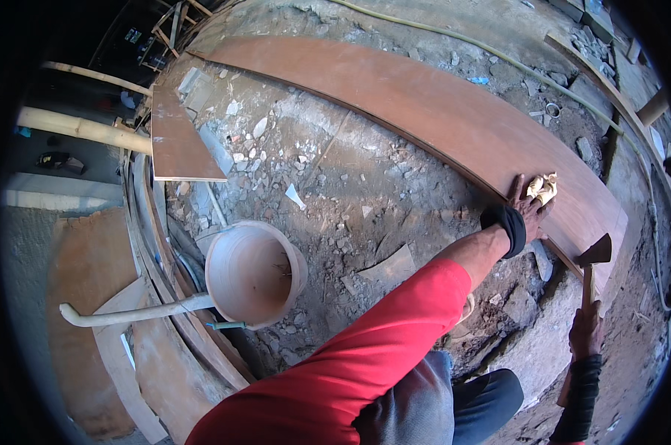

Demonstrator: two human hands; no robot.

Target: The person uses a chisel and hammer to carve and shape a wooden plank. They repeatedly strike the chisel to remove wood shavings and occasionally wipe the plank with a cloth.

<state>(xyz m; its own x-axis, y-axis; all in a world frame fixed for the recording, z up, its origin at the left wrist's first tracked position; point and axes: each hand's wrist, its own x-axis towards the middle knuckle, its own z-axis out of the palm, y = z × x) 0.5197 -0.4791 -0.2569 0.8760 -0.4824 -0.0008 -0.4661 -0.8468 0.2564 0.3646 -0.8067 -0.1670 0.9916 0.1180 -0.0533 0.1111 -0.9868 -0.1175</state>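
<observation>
My left hand (530, 213) presses on a long brown plywood sheet (395, 93) with its fingers spread. Against those fingers lies a crumpled cream-coloured wad (543, 188), perhaps paper or plastic. My right hand (586, 334) is closed round the wooden handle of a hatchet (595, 252). The hatchet's dark head is up, over the near right end of the sheet. Whether the blade touches the wood, I cannot tell. A black band circles my left wrist.
Rubble and broken stones (298, 170) cover the ground. On the left are a pale bucket (254, 274), a smaller plywood piece (183, 144), bamboo poles (83, 126) and curved wood strips. A hose (454, 37) runs behind the sheet, near a timber plank (610, 96).
</observation>
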